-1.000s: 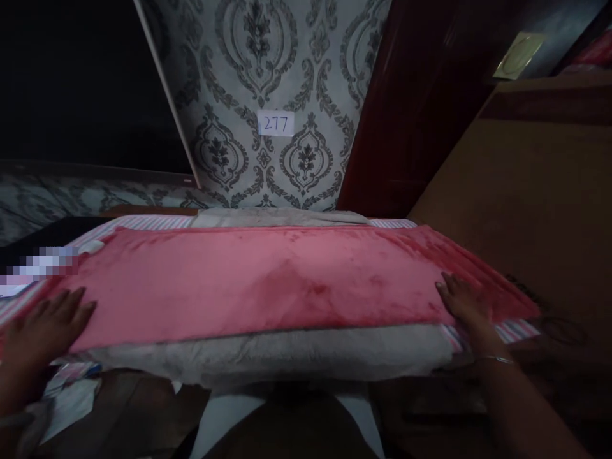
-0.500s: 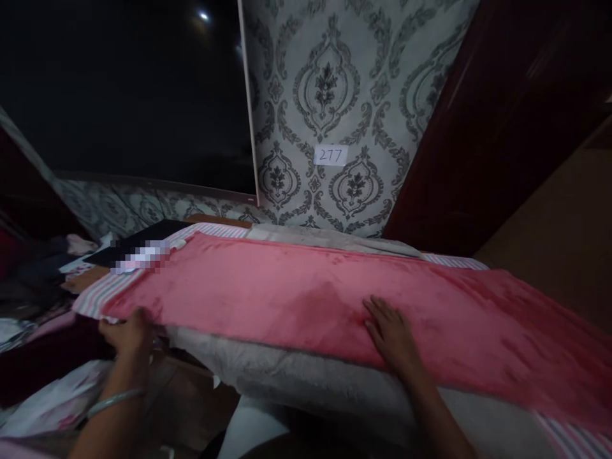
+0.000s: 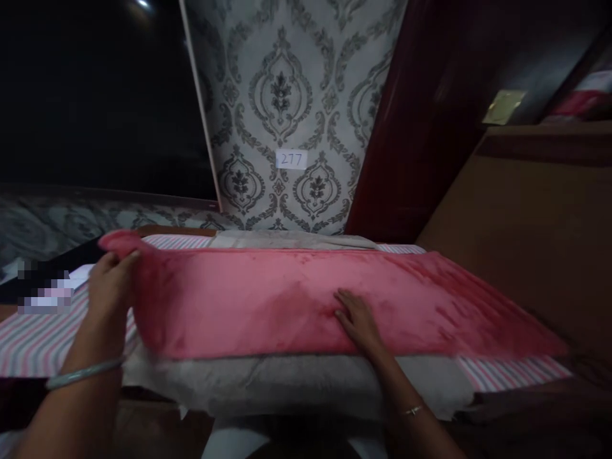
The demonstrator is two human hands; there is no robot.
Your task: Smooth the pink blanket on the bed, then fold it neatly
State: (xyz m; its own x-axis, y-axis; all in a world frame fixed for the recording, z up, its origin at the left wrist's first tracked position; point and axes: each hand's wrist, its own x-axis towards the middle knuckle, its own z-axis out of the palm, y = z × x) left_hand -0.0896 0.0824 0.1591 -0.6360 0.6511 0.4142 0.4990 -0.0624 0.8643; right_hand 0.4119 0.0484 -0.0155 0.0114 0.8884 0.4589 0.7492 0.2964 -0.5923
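Note:
A long strip of pink plush fabric [image 3: 229, 299] lies across the table over a grey cloth [image 3: 268, 382] and a striped cloth [image 3: 43, 338]. At its left end, my left hand [image 3: 112, 274] is closed on the fabric's edge and holds it raised, the end bunched and curling over above the fingers. My right hand [image 3: 358, 319] rests flat on the middle of the strip with its fingers stretched out. Toward the right the pink surface shows darker creases in its nap.
A large dark screen [image 3: 95, 102] hangs on the patterned wall at the left. A paper label reading 277 [image 3: 291, 159] is stuck to the wallpaper. Brown boxlike furniture [image 3: 526, 242] stands at the right. A white seat [image 3: 234, 437] is below the table's front edge.
My left hand has lifted the fabric's left end, uncovering more of the striped cloth. My right hand still lies on the strip. The view has turned to the right.

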